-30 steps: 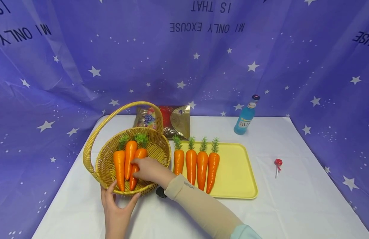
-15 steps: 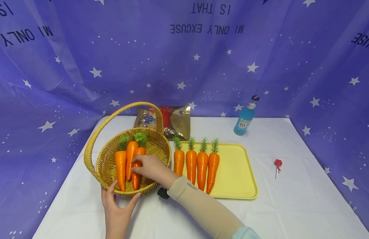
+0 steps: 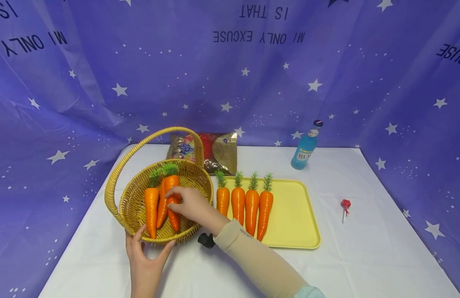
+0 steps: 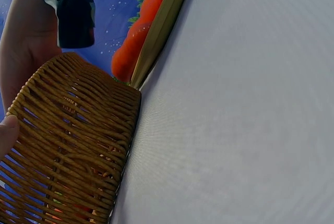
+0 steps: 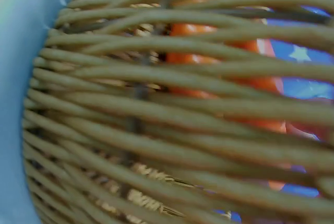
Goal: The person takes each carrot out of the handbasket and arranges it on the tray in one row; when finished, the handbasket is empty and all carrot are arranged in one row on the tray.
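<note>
A yellow wicker basket (image 3: 196,182) with a tall arched handle holds three orange carrots with green tops. My right hand (image 3: 192,203) reaches into it and pinches the rightmost carrot (image 3: 172,182) between thumb and fingers. The middle carrot (image 3: 162,209) lies partly behind that one, and the left carrot (image 3: 151,207) lies beside them. At the basket's near side my left hand (image 3: 147,260) rests against the wall and rim, thumb and fingers spread. The left wrist view shows a fingertip (image 4: 7,134) touching the woven wall. In the right wrist view, weave hides most of the carrots.
A yellow tray (image 3: 293,215) right of the basket bears several carrots (image 3: 252,207) in a row, their lower ends partly behind my right forearm. Behind stand a shiny snack bag (image 3: 222,153) and a blue bottle (image 3: 305,151). A red lollipop (image 3: 345,205) lies far right.
My right hand has shifted slightly right and turned the pinched carrot: its top moved up and left, its tip to the right, overlapping the middle carrot. My left hand has stayed put.
</note>
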The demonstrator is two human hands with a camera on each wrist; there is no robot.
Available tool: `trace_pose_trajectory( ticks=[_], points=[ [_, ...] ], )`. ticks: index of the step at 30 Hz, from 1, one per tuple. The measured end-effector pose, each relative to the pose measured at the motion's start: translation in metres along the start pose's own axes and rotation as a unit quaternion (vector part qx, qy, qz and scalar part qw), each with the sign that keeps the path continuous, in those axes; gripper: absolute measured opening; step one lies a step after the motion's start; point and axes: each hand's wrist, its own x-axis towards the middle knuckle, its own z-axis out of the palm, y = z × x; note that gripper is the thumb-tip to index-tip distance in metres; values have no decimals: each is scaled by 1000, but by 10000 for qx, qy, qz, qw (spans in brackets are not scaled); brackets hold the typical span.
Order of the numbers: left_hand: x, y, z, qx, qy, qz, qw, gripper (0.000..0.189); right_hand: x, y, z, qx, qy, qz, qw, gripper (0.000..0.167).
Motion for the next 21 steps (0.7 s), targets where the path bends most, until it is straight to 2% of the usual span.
trace_pose_trajectory(
  ticks=[7,12,21],
  points=[
    [-1,-1,0,-102,69,167,9998,87,-13,-2,-19,576,156,-81,9982,24],
    [-1,-1,0,-100,75,139,9998,86,-26,-11,-35,758,297,-232,9964,25],
    [0,0,1,-24,-6,-29,10000,88,-66,-12,-67,1386,568,-483,9875,26]
  ],
)
